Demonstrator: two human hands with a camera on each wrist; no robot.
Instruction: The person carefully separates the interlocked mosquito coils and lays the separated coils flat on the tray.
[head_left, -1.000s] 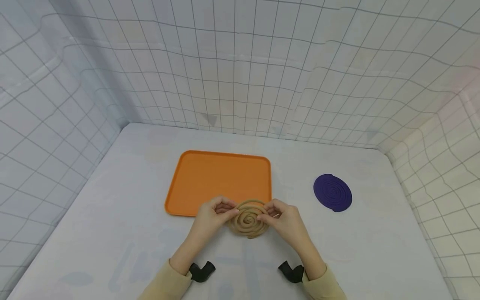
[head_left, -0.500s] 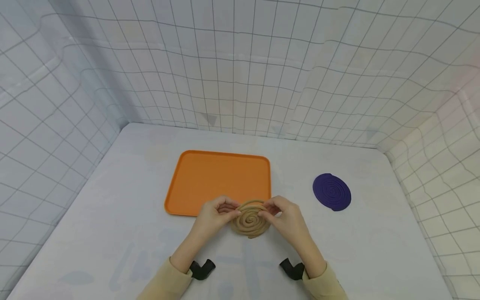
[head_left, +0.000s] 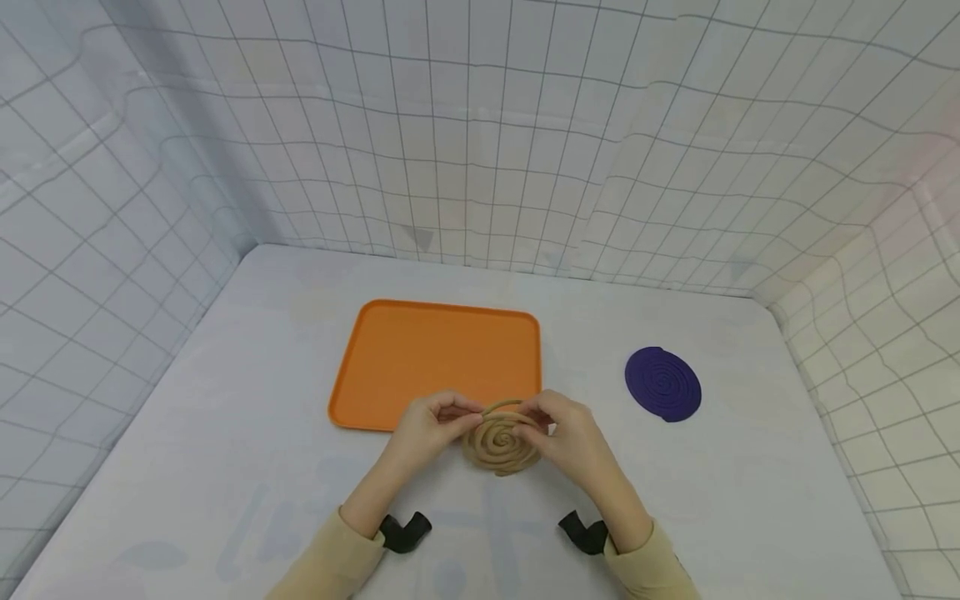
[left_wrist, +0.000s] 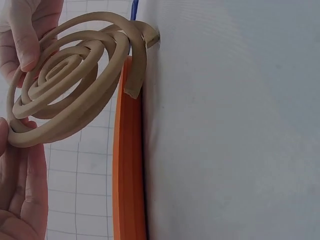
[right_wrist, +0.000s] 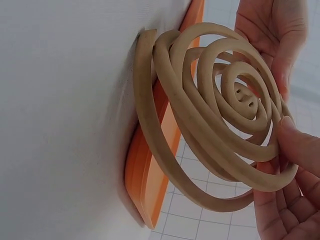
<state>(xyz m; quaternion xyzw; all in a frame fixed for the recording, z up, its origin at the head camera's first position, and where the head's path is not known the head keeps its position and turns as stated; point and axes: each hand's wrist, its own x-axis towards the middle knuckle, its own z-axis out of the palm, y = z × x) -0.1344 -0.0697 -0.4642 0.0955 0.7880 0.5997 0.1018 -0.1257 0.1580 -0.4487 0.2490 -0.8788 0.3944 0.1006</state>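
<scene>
A tan mosquito coil (head_left: 501, 452), its rings partly spread apart, is held tilted up in front of me. My left hand (head_left: 423, 431) pinches its upper left edge between thumb and fingers. Across from it, my right hand (head_left: 572, 435) pinches the upper right part, thumb on the near face. In the right wrist view the small slotted centre (right_wrist: 246, 98) shows, and one outer strand (right_wrist: 143, 90) stands away from the others. The lower end of the coil reaches down to the white tabletop (left_wrist: 225, 125).
An orange tray (head_left: 442, 350) lies just behind the hands, its front right corner overlapped by them. To the right is a flat purple spiral coil (head_left: 663, 384). White gridded cloth walls (head_left: 480, 150) enclose the back and sides. Black wrist mounts (head_left: 405, 533) sit below the hands.
Both hands and the tan coil have shifted very slightly right, and the right fingertips have edged inward along its rim. The tray and purple coil stay put.
</scene>
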